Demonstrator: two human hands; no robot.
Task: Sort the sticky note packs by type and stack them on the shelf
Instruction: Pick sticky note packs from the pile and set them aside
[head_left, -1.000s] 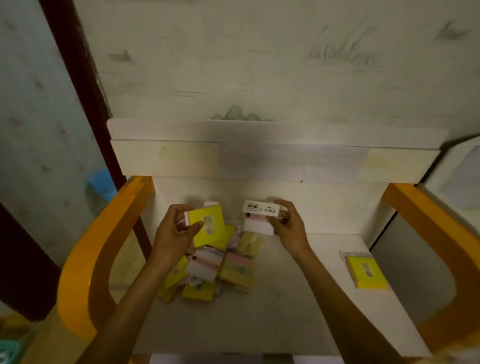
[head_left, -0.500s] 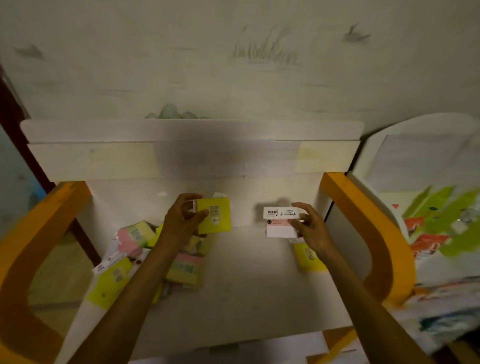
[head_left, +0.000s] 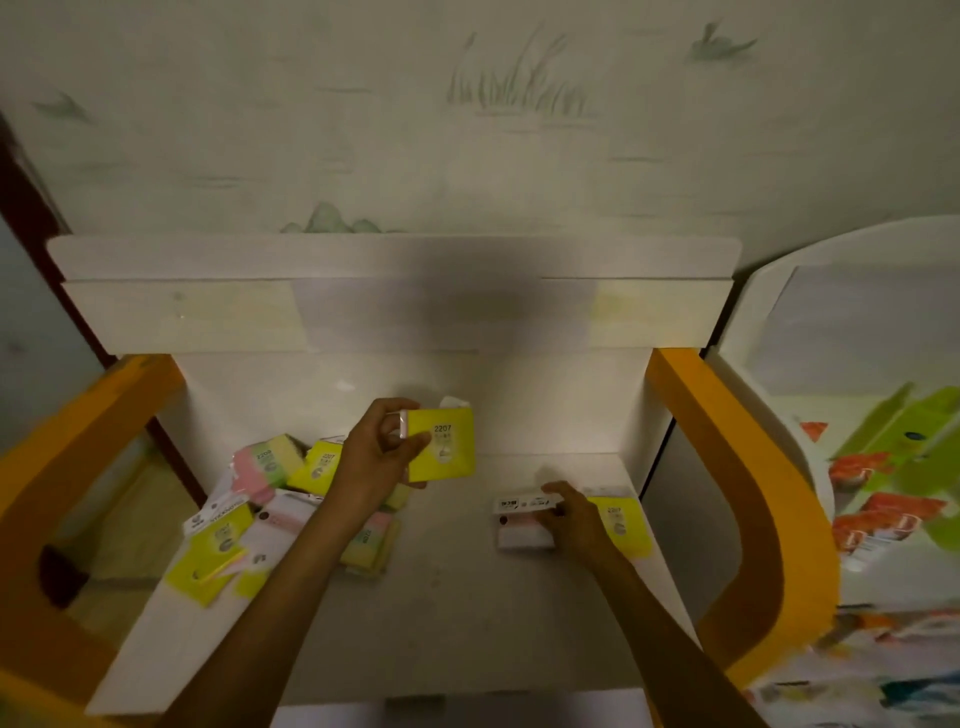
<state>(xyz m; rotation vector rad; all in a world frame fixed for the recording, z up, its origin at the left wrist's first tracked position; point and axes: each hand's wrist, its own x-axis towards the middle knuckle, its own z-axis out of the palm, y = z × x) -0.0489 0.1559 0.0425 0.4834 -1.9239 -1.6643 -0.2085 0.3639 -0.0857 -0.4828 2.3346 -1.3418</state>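
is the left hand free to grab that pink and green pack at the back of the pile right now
Probably not yet. The left hand already grips a yellow pack above the shelf. The pink and green pack lies uncovered just to its left, so the path looks open once that hand is emptied.

The left hand covers the left edge of the yellow pack it holds, and its forearm crosses the loose pile of packs, hiding those beneath. The right hand covers part of the white-and-pink pack and the near edge of the yellow pack on the shelf just right of it. Small print on all labels is unreadable. Both forearms are cut off by the bottom edge.
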